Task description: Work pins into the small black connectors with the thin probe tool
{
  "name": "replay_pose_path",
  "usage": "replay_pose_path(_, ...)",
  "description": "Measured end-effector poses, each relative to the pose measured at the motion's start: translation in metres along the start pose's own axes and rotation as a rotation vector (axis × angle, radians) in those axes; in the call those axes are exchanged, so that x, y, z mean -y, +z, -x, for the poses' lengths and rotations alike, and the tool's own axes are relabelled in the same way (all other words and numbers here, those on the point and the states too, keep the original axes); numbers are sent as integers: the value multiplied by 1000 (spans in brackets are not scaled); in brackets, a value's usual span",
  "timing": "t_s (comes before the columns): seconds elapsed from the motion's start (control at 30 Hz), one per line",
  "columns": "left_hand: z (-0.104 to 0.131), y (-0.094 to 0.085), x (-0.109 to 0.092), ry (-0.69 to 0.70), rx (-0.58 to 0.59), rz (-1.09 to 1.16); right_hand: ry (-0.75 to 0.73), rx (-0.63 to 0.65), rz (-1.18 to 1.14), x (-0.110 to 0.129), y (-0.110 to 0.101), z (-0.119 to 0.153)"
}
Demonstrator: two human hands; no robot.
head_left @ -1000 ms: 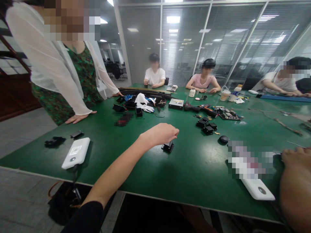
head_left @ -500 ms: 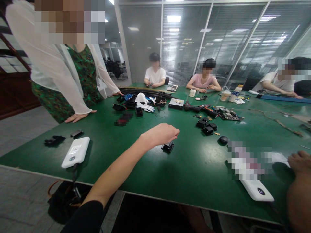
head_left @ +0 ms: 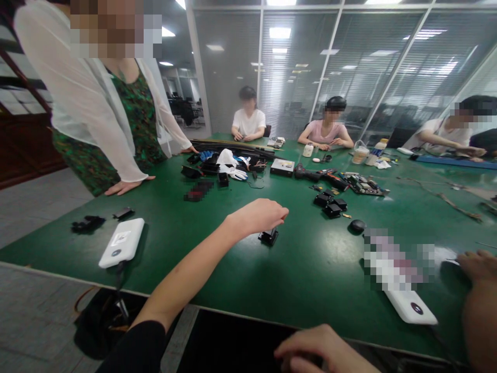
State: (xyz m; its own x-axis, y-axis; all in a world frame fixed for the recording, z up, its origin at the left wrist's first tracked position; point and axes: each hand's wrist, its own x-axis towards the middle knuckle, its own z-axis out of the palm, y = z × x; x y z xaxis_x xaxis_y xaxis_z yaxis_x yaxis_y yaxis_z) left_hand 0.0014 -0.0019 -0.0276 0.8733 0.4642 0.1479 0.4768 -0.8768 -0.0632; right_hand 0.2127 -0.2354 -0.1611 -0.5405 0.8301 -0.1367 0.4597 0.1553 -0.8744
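My left hand [head_left: 258,215] is curled over one black part [head_left: 268,238] on the green table [head_left: 233,280], in the near middle; my fingertips are hidden, so I can't tell whether I'm gripping it. My right hand [head_left: 322,344], at the near edge, is cut off by the frame, its fingers bent, their grip unclear. I count two white devices [head_left: 122,242], one near left, one near right, the latter partly pixelated. Far right of the part sit small black boxes [head_left: 332,207], about four, overlapping. Three seated people [head_left: 248,124] are across, one standing person [head_left: 128,114] left.
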Motion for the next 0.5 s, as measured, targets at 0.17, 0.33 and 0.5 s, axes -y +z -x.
replay_pose_path(0.17, -2, -2, -2, -15, 11, -12, -74, -505, -213, 30, -49, -86)
replay_pose_path(0.33, -4, -5, -3, -24, 38, -27, -223, -636, -70, -6, -71, -171)
replay_pose_path(0.5, -5, -4, -5, -43, 48, -28, -325, -670, -76, -18, -75, -199)
